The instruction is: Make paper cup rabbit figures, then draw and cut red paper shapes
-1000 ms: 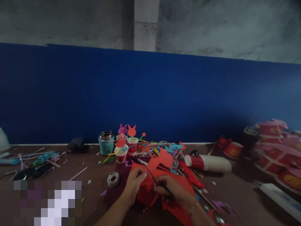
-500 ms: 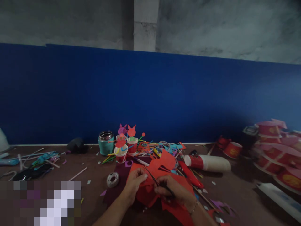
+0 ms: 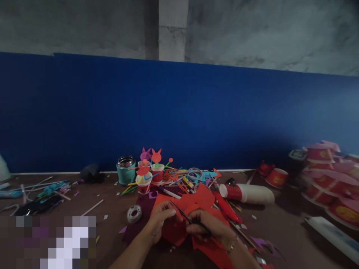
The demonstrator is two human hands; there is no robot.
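Note:
My left hand (image 3: 160,220) pinches the edge of a red paper sheet (image 3: 174,233) just above the table. In my right hand (image 3: 207,226) are dark-handled scissors (image 3: 182,213), their blades pointing up and left toward the left fingertips across the paper. Whether the blades are apart is too small to tell. More red paper (image 3: 202,196) lies behind and under both hands, and a dark purple sheet (image 3: 140,209) is beneath on the left. A white tape roll (image 3: 134,214) lies left of my left hand.
Paper cups with cut-out figures (image 3: 144,183) stand behind, beside a turquoise container (image 3: 126,172). Colourful strips and scraps (image 3: 185,177) pile up at the centre back. To the right lie a stack of white cups (image 3: 258,194) and several red tubs (image 3: 325,179).
The scissors and my right hand have shifted slightly right. The red paper flap behind the blades has dropped lower. My left hand keeps its pinch.

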